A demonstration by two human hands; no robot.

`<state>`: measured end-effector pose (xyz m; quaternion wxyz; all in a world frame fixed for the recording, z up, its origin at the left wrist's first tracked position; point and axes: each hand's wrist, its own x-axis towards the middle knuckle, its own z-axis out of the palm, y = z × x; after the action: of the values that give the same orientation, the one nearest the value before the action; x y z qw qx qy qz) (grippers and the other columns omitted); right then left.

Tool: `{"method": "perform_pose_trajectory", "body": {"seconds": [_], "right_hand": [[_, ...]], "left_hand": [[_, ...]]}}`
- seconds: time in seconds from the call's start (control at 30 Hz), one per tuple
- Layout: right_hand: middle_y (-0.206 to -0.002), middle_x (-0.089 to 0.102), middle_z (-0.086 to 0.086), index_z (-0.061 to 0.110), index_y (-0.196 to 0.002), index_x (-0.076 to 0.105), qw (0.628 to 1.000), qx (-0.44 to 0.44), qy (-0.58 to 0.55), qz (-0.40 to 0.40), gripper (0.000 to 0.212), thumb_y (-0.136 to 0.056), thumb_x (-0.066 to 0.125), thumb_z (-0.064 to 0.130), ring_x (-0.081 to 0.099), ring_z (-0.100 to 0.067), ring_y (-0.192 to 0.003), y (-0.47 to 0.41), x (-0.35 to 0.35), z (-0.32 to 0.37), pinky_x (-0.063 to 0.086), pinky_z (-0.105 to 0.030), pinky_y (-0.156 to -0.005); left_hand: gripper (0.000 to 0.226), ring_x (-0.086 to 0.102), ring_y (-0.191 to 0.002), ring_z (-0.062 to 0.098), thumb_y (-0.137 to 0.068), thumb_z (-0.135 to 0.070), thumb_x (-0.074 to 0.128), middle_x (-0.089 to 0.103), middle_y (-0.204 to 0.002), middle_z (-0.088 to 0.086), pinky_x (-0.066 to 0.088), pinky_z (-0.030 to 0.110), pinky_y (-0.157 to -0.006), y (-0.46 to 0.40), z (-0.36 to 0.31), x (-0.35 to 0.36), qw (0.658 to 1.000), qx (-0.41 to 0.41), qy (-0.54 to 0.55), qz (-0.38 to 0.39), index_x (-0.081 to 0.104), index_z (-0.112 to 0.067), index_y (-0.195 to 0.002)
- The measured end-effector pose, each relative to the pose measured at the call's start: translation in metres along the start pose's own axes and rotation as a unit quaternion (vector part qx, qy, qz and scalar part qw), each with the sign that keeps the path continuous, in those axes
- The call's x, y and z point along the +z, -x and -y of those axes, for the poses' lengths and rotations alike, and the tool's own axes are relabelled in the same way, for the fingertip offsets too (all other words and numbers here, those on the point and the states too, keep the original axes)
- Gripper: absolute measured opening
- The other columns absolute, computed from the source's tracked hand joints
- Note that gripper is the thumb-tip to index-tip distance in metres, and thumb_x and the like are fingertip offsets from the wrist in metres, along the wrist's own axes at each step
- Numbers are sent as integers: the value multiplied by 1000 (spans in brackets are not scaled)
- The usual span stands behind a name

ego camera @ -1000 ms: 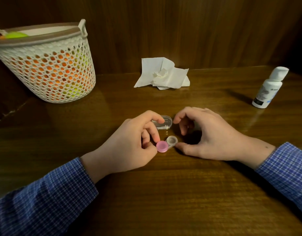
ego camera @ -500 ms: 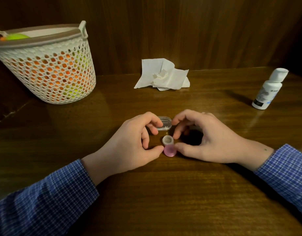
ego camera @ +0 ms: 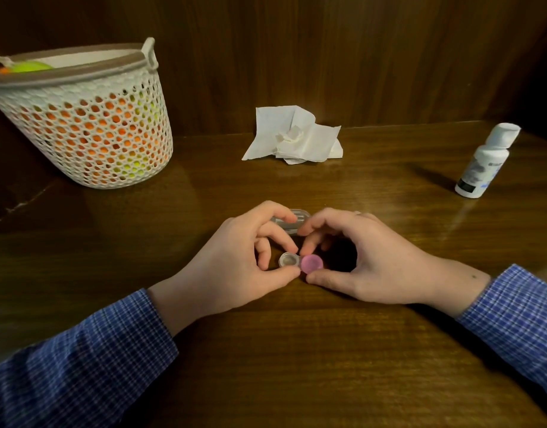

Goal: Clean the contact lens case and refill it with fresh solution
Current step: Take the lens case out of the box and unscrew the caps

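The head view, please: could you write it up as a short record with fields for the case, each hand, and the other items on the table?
lens case: small, on the table, grey-capped well on the left, pink-capped well on the right
left hand: fingertips pinch the grey side
right hand: fingertips pinch the pink side
clear container: just behind the hands
solution bottle: upright, far right, capped
tissue: crumpled, centre back
basket: back left

The contact lens case lies flat at centre, grey-white well at nine o'clock, pink cap at three. The white solution bottle stands upright at two o'clock.
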<state>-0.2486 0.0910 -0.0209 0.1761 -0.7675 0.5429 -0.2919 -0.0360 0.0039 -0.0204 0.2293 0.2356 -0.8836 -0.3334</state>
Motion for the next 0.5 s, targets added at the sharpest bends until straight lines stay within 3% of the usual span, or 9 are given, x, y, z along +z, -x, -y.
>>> {"method": "perform_pose_trajectory", "body": {"seconds": [0.17,0.3,0.37,0.5], "right_hand": [[-102,71,20,32,-122,61,1000,7,19,5,45,-82,79,42,66,-2,-100,1,-1,-2,55,-37,-92],[-101,71,19,31,-123,62,1000,8,19,5,45,-83,81,37,66,-3,-100,0,-2,-2,54,-37,-92],[-101,72,19,29,-123,62,1000,9,14,5,45,-83,80,36,66,-4,-100,0,-2,-2,54,-37,-92],[-101,69,21,31,-124,62,999,10,38,4,48,-81,77,47,63,-2,-100,1,-3,-1,53,-33,-89]], "left_hand": [[58,63,-58,13,-79,-26,85,73,-102,-15,45,10,-49,1,2,-2,1000,2,-10,9,58,-24,-131],[48,63,-64,2,-78,-31,85,66,-85,-11,45,8,-54,2,1,-3,999,-5,-53,6,69,-21,-122],[39,63,-73,5,-78,-35,82,62,-83,-12,48,14,-58,2,1,-3,998,-3,-68,9,74,-22,-114],[25,60,-72,16,-79,-36,80,62,-86,-13,52,28,-57,1,1,-3,998,-6,-53,17,78,-26,-102]]}}
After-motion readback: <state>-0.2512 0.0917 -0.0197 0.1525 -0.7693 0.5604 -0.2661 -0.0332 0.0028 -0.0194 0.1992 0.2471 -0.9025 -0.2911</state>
